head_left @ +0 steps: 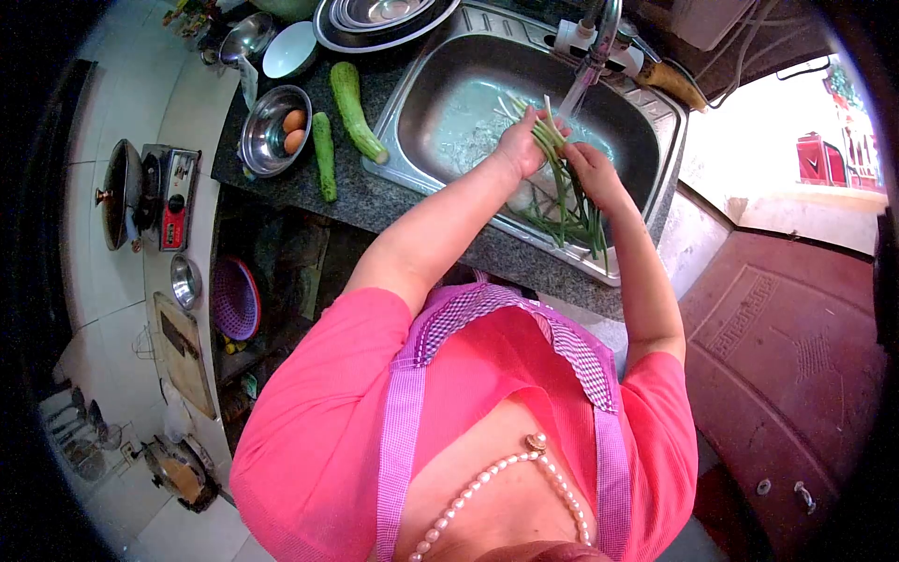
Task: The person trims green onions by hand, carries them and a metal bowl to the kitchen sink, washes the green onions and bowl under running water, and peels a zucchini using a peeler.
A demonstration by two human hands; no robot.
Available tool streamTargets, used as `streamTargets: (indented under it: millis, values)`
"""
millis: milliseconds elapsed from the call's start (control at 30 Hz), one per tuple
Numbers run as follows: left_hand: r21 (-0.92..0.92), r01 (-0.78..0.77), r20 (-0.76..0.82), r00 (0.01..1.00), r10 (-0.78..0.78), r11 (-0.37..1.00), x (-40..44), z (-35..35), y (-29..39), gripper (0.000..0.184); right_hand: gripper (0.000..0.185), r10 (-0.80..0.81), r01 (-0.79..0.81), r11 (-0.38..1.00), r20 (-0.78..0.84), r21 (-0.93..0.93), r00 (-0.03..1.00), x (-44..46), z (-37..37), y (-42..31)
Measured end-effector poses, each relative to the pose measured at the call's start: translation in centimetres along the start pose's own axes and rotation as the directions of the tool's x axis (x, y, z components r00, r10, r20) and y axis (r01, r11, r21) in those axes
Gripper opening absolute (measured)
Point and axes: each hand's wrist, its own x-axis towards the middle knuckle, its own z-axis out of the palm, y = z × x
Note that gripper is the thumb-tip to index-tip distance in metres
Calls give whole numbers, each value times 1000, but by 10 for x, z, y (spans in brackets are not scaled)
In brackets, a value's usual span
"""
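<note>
A bunch of green onions (pixel 565 192) is held over the sink (pixel 412 98), white ends up toward the tap and green leaves hanging toward me. My left hand (pixel 524 142) is closed around the bunch near the white ends. On its other side, my right hand (pixel 592 174) grips the stalks with thumb and fingers. Water runs from the tap (pixel 599 56) just above both hands. Below them, shallow water covers the sink bottom, and some green leaves lie toward its near side.
Left of the sink on the dark counter lie a large green gourd (pixel 354 108), a smaller one (pixel 324 155) and a steel bowl (pixel 253 140) with two eggs. A white bowl (pixel 290 51) and stacked basins (pixel 351 39) stand behind. A brown door (pixel 787 347) is at right.
</note>
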Motion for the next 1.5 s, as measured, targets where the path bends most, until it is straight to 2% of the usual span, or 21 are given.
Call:
streamTargets:
  millis: [100, 167, 233, 300, 333, 367, 467, 500, 600, 633, 733, 800, 867, 1000, 1033, 1133, 1167, 1267, 1300, 1400, 1500]
  values:
    - [42, 77, 115, 990, -82, 996, -3, -1, -2, 38, 35, -118, 91, 961, -89, -262, 989, 9, -9, -4]
    - [61, 79, 188, 978, -89, 995, -4, -2, -7, 39, 35, -133, 112, 977, -112, -180, 985, 17, -10, 2]
    - [-30, 132, 222, 967, -122, 991, 0, -5, -11, 40, 33, -151, 132, 984, -162, -123, 975, 22, -8, 4]
    - [-131, 187, 279, 949, -145, 974, 3, -8, -10, 39, 32, -50, 53, 999, -207, 5, 977, 25, 3, 13]
    - [-115, 197, 259, 952, -162, 974, 4, -8, -8, 37, 31, -1, 17, 997, -222, 70, 975, 27, 5, 14]
    - [-100, 205, 237, 955, -176, 974, 5, -8, -6, 35, 34, 69, -31, 972, -158, 231, 985, 24, 3, 16]
    - [-18, 137, 136, 982, -134, 990, -3, -3, -1, 31, 39, 51, 45, 903, -210, 428, 976, 18, 1, 29]
    - [22, 103, 103, 989, -105, 994, -4, -1, -1, 30, 52, 64, -15, 874, -84, 486, 994, 21, -3, 30]
    - [10, 111, 149, 983, -111, 994, 2, -6, -2, 30, 61, 8, -123, 767, 182, 630, 983, 5, -5, 28]
    - [-11, 120, 124, 985, -118, 993, 2, -5, -3, 30, 67, 76, -193, 885, 277, 424, 958, 4, -8, 27]
    - [-26, 108, 89, 990, -105, 994, 3, -3, -3, 28, 68, -12, -185, 826, 343, 533, 939, -1, -3, 27]
    - [27, 43, 124, 991, -46, 999, 3, -1, 0, 27, 51, 47, -234, 800, 332, 553, 942, -3, -6, 25]
    - [-42, 11, 96, 995, -7, 999, 4, 3, 3, 27, 37, 51, -272, 795, 387, 542, 921, -1, -12, 25]
    - [-131, -89, 115, 988, 104, 987, 13, 4, 15, 34, 19, 103, -327, 735, 379, 593, 919, -6, -18, 23]
    - [-103, -169, 101, 979, 179, 980, 13, 6, 16, 25, 17, 112, -332, 722, 371, 607, 922, -11, -22, 20]
    - [-184, -4, 181, 983, 38, 983, 15, 13, 22, 21, 17, 109, -324, 718, 360, 616, 927, -21, -36, 16]
    - [-201, 57, 209, 978, -14, 978, 15, 17, 19, 32, 18, 117, -330, 727, 366, 602, 923, -26, -41, 18]
    - [-199, 139, 316, 946, -71, 970, 13, 17, 6, 42, 21, 112, -312, 749, 352, 585, 929, -37, -51, 20]
    - [-182, 157, 244, 963, -111, 971, 12, 18, 2, 45, 22, 123, -318, 746, 349, 586, 929, -41, -54, 27]
    - [-152, 210, 182, 966, -182, 966, 12, 20, -3, 48, 23, 128, -325, 784, 375, 529, 918, -44, -58, 37]
    - [-155, 152, 160, 979, -127, 976, 4, 26, 3, 45, 21, 101, -288, 849, 399, 442, 911, -41, -52, 30]
